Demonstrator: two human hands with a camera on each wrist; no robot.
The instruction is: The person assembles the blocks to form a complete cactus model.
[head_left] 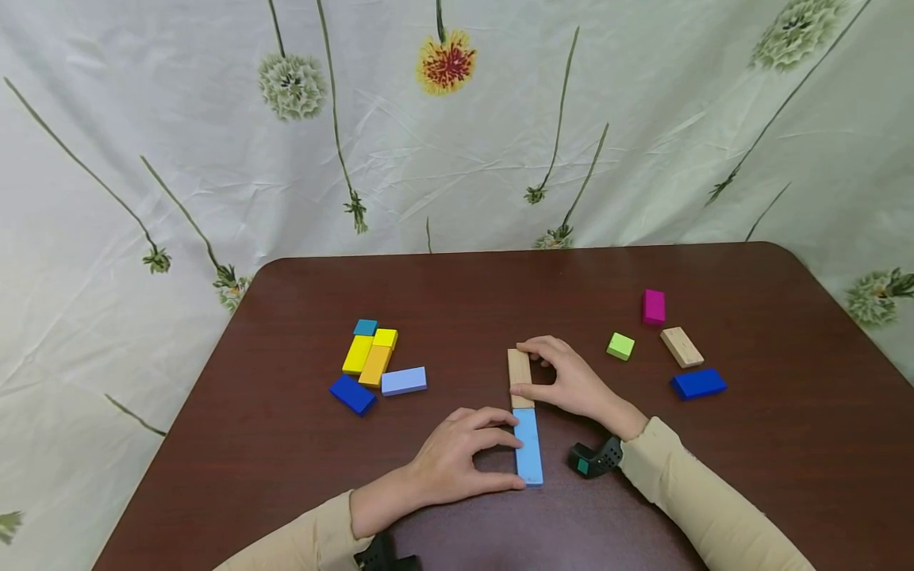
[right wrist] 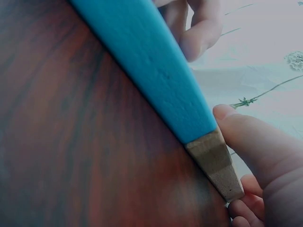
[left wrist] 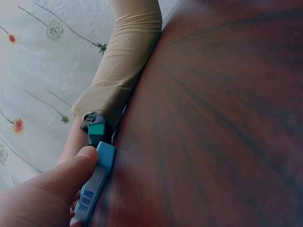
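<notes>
A long light blue block and a plain wooden block lie end to end in one line on the table. My left hand holds the blue block from its left side, fingers bent along it and thumb at its near end. Printed characters show on that block in the left wrist view. Pinched between thumb and fingers of my right hand is the wooden block. The right wrist view has that thumb beside the joint where the wooden block meets the blue one.
At left lie a teal block, yellow blocks, an orange-yellow block, a dark blue block and a periwinkle block. At right are magenta, green, wooden and dark blue blocks.
</notes>
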